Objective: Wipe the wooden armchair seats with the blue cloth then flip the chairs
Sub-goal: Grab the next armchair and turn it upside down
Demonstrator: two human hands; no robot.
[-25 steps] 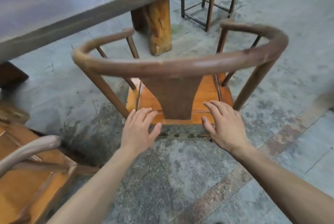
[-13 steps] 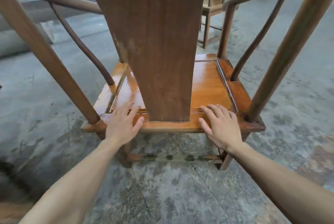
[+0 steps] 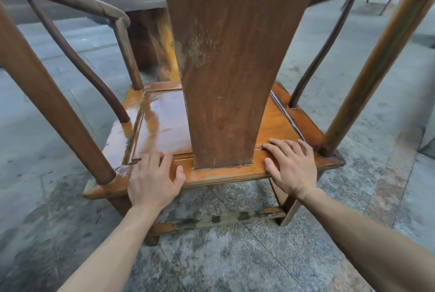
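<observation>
both hands flat on the rear edge of the glossy orange-brown wooden armchair seat (image 3: pixel 162 124)

left hand (image 3: pixel 153 181) and right hand (image 3: pixel 292 167), fingers spread, have stayed put; camera nearer than before.

One wooden armchair (image 3: pixel 223 79) fills the view, seen from behind. It has one broad back splat (image 3: pixel 226 60), one glossy orange seat (image 3: pixel 162 124), and one low stretcher (image 3: pixel 221 220) between its rear legs. Two thick rear posts rise from the seat's back corners, and two thinner curved struts stand further along its sides. Two bare hands are in view, the left hand (image 3: pixel 153 181) and the right hand (image 3: pixel 290 167). Behind the chair stands one thick wooden table leg (image 3: pixel 153 42). Other furniture at the top right is too blurred to count.
</observation>
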